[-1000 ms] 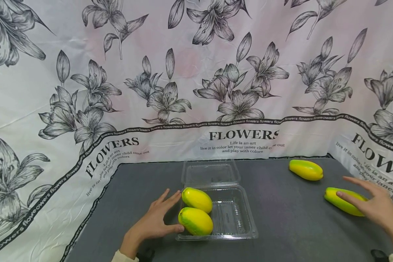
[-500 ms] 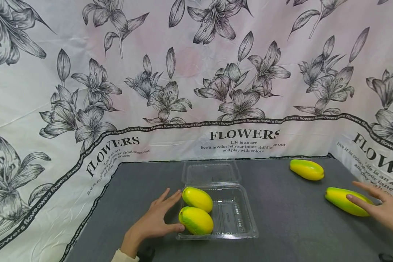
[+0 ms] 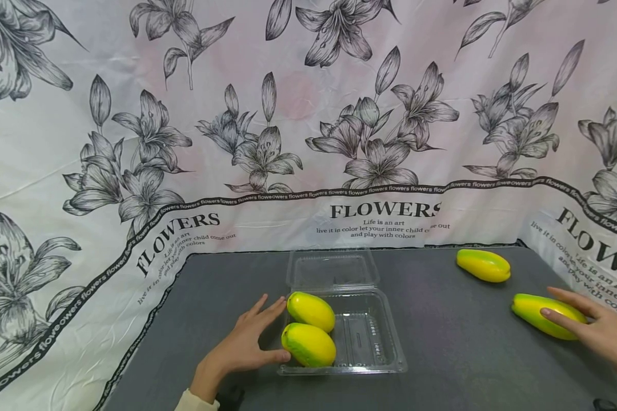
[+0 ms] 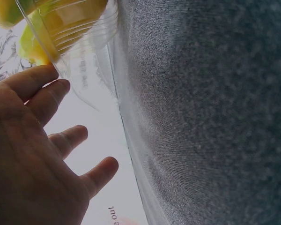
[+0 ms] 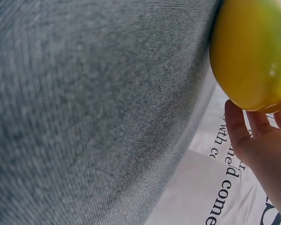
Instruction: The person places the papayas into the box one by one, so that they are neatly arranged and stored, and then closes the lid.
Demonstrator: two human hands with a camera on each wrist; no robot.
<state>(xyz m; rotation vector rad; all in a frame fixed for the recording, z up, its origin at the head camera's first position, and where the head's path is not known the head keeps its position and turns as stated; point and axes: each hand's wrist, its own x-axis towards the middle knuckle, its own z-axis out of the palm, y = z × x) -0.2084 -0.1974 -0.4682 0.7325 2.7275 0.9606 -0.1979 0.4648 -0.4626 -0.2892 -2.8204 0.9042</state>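
Two yellow-green papayas, the rear one (image 3: 311,311) and the front one (image 3: 308,345), lie in the left half of a clear plastic clamshell box (image 3: 360,337). At the box's left rim is my left hand (image 3: 241,345), fingers spread and fingertips touching the rim; the left wrist view shows the palm (image 4: 33,150) holding nothing. My right hand (image 3: 599,328) grips another papaya (image 3: 537,314) on the right of the table, thumb on the near side and fingers on the far side. In the right wrist view, fingertips (image 5: 235,110) meet that papaya's end.
One more papaya (image 3: 483,265) lies farther back on the right of the grey table (image 3: 442,354). The box's lid (image 3: 334,271) lies folded back toward the flower-printed cloth (image 3: 267,222) that stands behind and at both sides.
My right hand shifts slightly right, then settles closer around the near right papaya. The left hand and the box stay in place.
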